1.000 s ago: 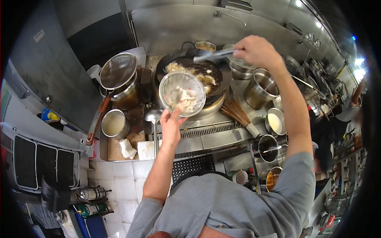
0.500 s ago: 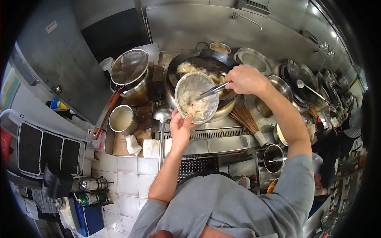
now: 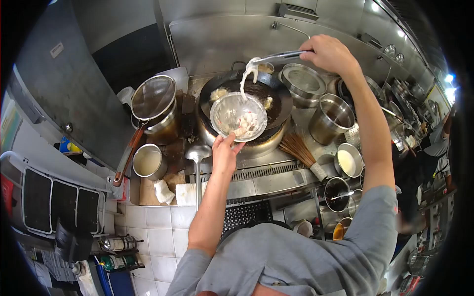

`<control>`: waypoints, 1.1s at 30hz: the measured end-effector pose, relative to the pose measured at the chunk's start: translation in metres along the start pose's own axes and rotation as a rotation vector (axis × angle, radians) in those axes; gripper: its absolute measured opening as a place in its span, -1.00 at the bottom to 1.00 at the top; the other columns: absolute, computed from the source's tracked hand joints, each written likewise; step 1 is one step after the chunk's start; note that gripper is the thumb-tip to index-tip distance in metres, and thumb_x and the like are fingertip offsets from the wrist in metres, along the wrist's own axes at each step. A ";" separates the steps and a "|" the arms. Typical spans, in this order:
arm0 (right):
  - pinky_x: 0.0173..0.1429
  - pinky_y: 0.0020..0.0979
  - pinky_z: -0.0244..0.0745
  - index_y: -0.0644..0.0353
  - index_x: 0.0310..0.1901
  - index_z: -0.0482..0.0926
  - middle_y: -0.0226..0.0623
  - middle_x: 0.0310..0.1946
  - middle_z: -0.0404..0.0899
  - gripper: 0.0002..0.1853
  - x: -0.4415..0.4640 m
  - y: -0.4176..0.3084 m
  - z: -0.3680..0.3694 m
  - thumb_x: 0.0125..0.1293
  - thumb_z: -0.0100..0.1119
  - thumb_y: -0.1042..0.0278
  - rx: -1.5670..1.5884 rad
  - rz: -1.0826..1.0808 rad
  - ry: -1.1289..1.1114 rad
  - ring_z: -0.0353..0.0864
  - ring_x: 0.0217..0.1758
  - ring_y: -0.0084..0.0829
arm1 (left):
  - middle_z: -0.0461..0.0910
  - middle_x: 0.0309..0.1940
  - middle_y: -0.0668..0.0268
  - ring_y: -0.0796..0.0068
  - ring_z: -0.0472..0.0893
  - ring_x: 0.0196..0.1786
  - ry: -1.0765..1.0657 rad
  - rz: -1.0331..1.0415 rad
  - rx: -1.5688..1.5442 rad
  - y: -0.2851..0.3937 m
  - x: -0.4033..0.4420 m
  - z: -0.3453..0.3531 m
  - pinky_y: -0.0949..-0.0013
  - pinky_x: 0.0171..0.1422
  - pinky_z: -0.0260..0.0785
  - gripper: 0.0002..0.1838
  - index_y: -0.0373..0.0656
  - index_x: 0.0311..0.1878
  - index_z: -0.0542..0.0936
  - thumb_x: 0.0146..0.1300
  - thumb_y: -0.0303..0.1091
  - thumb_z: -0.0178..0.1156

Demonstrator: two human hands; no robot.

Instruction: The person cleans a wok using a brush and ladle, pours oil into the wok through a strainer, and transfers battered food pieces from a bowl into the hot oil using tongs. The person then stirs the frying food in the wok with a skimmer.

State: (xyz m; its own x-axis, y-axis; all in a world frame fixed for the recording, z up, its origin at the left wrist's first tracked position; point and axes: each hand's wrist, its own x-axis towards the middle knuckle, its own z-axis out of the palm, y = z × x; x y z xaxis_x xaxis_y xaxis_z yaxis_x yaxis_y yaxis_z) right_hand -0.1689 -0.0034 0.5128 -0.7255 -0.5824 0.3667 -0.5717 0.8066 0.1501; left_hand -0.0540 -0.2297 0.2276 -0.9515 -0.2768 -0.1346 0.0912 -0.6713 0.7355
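The left hand (image 3: pixel 225 154), fingers closed, grips the bowl (image 3: pixel 225 114) above the wok's (image 3: pixel 287 101) near edge, apparently to catch drips; the right hand (image 3: pixel 330 52), closed, holds tongs (image 3: pixel 282 55) with a batter-coated strip (image 3: pixel 250 70).

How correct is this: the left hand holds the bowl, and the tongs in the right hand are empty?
The tongs in the right hand are not empty: the head view shows pale food hanging from them. The left hand does hold the bowl.

Evenly bright | small lights glare upper right | steel sheen | fisheye-curved edges, black corners
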 end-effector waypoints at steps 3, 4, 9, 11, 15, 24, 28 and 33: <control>-0.08 -0.18 0.54 0.09 -0.24 0.71 -0.15 -0.33 0.67 -0.77 0.029 0.021 0.022 0.13 0.20 0.21 -0.040 0.036 -0.012 0.65 -0.20 -0.10 | 0.54 -0.05 0.26 0.45 0.53 0.02 0.067 -0.018 -0.114 -0.008 0.008 -0.001 0.18 0.15 0.48 -0.79 -0.21 0.00 0.44 0.31 -0.48 0.11; -0.06 -0.18 0.56 0.07 -0.24 0.71 -0.15 -0.29 0.68 -0.77 0.038 0.027 0.039 0.10 0.19 0.23 -0.072 0.031 -0.052 0.66 -0.17 -0.11 | 0.52 -0.04 0.26 0.44 0.52 0.04 0.061 -0.017 -0.119 -0.010 0.009 -0.009 0.14 0.19 0.46 -0.75 -0.20 0.03 0.41 0.30 -0.48 0.12; 0.09 -0.24 0.54 0.13 -0.11 0.68 -0.15 -0.06 0.66 -0.65 0.078 0.020 0.170 0.06 0.16 0.21 -0.202 0.098 -0.327 0.65 0.03 -0.23 | 0.54 0.00 0.29 0.47 0.53 0.02 0.212 0.053 -0.095 -0.006 -0.028 -0.023 0.14 0.12 0.46 -0.73 -0.16 0.05 0.42 0.30 -0.44 0.15; 0.10 -0.22 0.53 0.15 -0.13 0.69 -0.10 -0.07 0.65 -0.65 0.084 0.022 0.222 0.06 0.09 0.24 -0.124 0.095 -0.362 0.66 0.01 -0.20 | 0.55 0.00 0.30 0.48 0.54 0.00 0.225 0.086 -0.066 -0.008 -0.048 -0.034 0.17 0.09 0.47 -0.73 -0.14 0.06 0.43 0.31 -0.42 0.13; 0.14 -0.20 0.51 0.16 -0.07 0.67 -0.07 -0.03 0.63 -0.61 0.092 0.039 0.252 0.11 0.02 0.24 -0.006 0.237 -0.309 0.63 0.06 -0.16 | 0.57 -0.03 0.34 0.49 0.56 -0.03 0.248 0.078 0.005 -0.002 -0.086 -0.042 0.24 0.01 0.48 -0.75 -0.10 0.07 0.44 0.35 -0.38 0.08; 0.22 -0.14 0.43 0.24 -0.05 0.64 0.00 0.02 0.59 -0.60 0.049 0.037 0.173 0.17 0.06 0.18 0.211 0.460 -0.244 0.55 0.13 -0.02 | 0.56 -0.03 0.29 0.45 0.57 -0.03 0.162 0.063 -0.047 0.009 -0.114 -0.048 0.21 0.00 0.49 -0.74 -0.16 0.09 0.43 0.35 -0.43 0.07; -0.03 -0.15 0.48 0.21 -0.13 0.65 0.01 -0.27 0.64 -0.69 -0.022 0.020 0.101 0.20 0.13 0.19 0.333 0.080 -0.119 0.62 -0.16 -0.01 | 0.57 -0.03 0.26 0.43 0.58 -0.03 0.126 0.132 0.062 0.007 -0.127 -0.046 0.21 -0.01 0.51 -0.76 -0.21 0.06 0.47 0.36 -0.42 0.06; -0.06 -0.14 0.48 0.18 -0.13 0.64 -0.06 -0.32 0.64 -0.70 -0.124 -0.065 0.034 0.10 0.29 0.27 0.240 -0.218 -0.234 0.61 -0.18 -0.01 | 0.35 0.14 0.29 0.40 0.58 0.01 0.018 0.215 0.107 -0.013 -0.127 -0.047 0.29 -0.06 0.62 -0.78 -0.34 0.01 0.54 0.34 -0.48 0.08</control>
State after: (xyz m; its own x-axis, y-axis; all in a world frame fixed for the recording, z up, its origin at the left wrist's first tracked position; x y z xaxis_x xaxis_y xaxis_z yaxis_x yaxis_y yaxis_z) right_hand -0.0551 0.0132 0.4262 -0.6294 -0.7667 0.1271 -0.7749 0.6315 -0.0278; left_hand 0.0795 -0.2179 0.2039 -0.9080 -0.4184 0.0216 0.2587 -0.5194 0.8144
